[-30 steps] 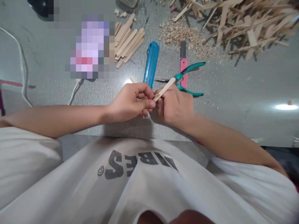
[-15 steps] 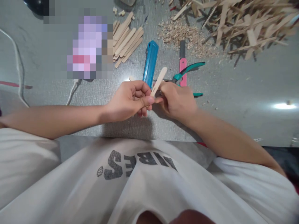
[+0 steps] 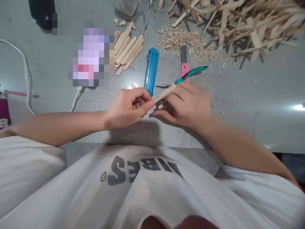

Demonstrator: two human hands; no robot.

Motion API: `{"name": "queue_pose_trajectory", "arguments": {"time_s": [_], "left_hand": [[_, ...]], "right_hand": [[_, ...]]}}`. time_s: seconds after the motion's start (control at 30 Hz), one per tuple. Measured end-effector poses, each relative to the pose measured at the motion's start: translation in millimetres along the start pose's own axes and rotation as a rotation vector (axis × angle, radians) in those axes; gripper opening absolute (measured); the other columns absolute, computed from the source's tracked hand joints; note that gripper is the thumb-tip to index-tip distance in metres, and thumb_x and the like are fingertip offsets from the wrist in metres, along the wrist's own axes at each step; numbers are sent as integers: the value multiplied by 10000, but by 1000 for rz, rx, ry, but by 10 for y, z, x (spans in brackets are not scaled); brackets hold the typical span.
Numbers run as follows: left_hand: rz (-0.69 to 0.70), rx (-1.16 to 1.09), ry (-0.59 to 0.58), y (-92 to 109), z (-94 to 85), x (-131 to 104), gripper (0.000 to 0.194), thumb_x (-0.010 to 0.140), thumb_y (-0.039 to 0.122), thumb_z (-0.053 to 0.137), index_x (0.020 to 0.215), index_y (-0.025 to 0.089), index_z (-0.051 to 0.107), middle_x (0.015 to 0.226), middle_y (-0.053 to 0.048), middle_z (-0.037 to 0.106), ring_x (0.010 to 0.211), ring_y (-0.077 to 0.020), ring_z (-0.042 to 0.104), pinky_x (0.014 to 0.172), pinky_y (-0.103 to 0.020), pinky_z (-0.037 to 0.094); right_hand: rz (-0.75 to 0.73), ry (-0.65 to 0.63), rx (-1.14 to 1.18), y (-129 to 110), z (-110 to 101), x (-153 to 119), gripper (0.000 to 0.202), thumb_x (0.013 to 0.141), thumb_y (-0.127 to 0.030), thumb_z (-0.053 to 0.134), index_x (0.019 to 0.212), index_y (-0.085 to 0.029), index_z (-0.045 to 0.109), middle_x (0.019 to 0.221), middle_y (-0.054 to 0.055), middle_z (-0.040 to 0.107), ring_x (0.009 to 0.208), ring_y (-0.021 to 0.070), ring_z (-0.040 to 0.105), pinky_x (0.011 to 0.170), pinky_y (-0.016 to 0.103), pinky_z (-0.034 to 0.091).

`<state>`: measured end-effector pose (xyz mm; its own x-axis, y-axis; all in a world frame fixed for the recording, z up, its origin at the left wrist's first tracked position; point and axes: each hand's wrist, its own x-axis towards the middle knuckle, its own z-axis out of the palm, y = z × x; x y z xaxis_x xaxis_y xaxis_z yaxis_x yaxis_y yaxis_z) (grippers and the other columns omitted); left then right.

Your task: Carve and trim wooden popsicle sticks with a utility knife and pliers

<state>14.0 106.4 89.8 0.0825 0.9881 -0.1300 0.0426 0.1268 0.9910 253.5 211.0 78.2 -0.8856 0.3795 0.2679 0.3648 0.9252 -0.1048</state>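
My left hand [image 3: 131,106] pinches a flat wooden craft stick [image 3: 164,93] between thumb and fingers. It slants up to the right, its far end close to the knuckles of my right hand [image 3: 188,103]. That right hand is low over the table, somewhat blurred, with the thumb stretched apart from the bent fingers. A small pale wooden tip [image 3: 161,106] shows below those fingers; whether they touch it is unclear. Just beyond the hands lie a blue utility knife [image 3: 152,70] and green-handled pliers [image 3: 194,73], partly hidden by my right hand. Another stick end [image 3: 133,85] pokes out behind my left hand.
Several craft sticks [image 3: 130,51] are stacked at the back, left of the blue knife. A pink-handled cutter [image 3: 185,70] lies beyond the pliers, near wood shavings [image 3: 186,41]. A large heap of sticks [image 3: 252,25] fills the back right. A blurred-out phone [image 3: 90,54] has a white cable [image 3: 75,100].
My right hand has shifted slightly right and its thumb has spread from the fingers. The craft stick in my left hand has tilted lower to the right. The whole view has shifted slightly.
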Motion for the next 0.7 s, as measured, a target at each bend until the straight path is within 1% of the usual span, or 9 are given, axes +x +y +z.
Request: {"name": "queue_pose_trajectory", "arguments": {"time_s": [0.1, 0.17, 0.27, 0.37, 0.43, 0.53, 0.6, 0.67, 0.7], "left_hand": [[232, 363, -171, -31, -82, -34, 177, 1038, 233, 695, 869, 189, 723, 622, 29, 677, 507, -98, 555, 527, -247, 382], [353, 518, -273, -37, -125, -46, 189, 1055, 222, 633, 907, 184, 744, 666, 9, 725, 546, -124, 607, 558, -271, 387], [449, 765, -403, -38, -146, -51, 224, 1054, 216, 591, 894, 187, 746, 683, -13, 749, 576, -168, 663, 552, -317, 349], [510, 1045, -478, -62, -124, -58, 287, 1055, 248, 600, 792, 201, 706, 639, -14, 718, 549, -188, 650, 537, -356, 269], [543, 1142, -470, -78, -109, -61, 327, 1084, 298, 593, 794, 201, 710, 641, -15, 719, 555, -194, 657, 534, -363, 266], [544, 1175, -379, -23, -131, -34, 405, 1142, 389, 533, 874, 186, 759, 728, -42, 770, 629, -210, 708, 551, -367, 340], [439, 1217, -275, 85, -183, 16, 409, 1149, 365, 486, 967, 171, 798, 843, -79, 810, 712, -234, 744, 594, -377, 407], [262, 1308, -163, 211, -256, 84, 356, 1116, 301, 501, 1136, 156, 826, 1033, -134, 831, 846, -278, 773, 679, -397, 481], [191, 1345, -138, 260, -295, 121, 344, 1092, 274, 525, 1206, 151, 825, 1143, -166, 818, 936, -309, 778, 740, -417, 521]], "right_hand": [[-57, -22, 26, 163, -19, 1, 795, 1075, -962, 435, 971, -243, 759, 908, 118, 760, 901, 315, 716, 767, 466, 495], [-91, 16, 98, 286, 7, -13, 772, 1096, -940, 409, 998, -261, 762, 879, 96, 756, 836, 289, 712, 731, 448, 492], [-137, 143, 280, 448, 83, -40, 691, 1118, -888, 457, 1035, -272, 757, 827, 58, 737, 716, 242, 669, 660, 406, 474], [-18, 179, 349, 525, 137, -38, 620, 1156, -804, 452, 995, -283, 748, 799, 51, 714, 704, 233, 649, 669, 401, 489], [110, 243, 341, 521, 138, -13, 522, 1194, -671, 454, 999, -284, 746, 802, 60, 703, 762, 248, 671, 715, 418, 524], [246, 367, 389, 489, 107, 40, 418, 1227, -529, 415, 1144, -302, 756, 931, 89, 745, 895, 270, 699, 866, 469, 597], [287, 421, 414, 498, 90, 73, 410, 1241, -455, 364, 1239, -304, 745, 1080, 114, 766, 927, 252, 698, 916, 465, 617], [249, 475, 403, 547, 83, 103, 356, 1220, -381, 397, 1275, -285, 736, 1190, 132, 747, 955, 236, 707, 912, 444, 629], [216, 493, 385, 583, 80, 118, 314, 1193, -345, 442, 1285, -276, 734, 1238, 140, 732, 1017, 242, 717, 941, 449, 631]]}}
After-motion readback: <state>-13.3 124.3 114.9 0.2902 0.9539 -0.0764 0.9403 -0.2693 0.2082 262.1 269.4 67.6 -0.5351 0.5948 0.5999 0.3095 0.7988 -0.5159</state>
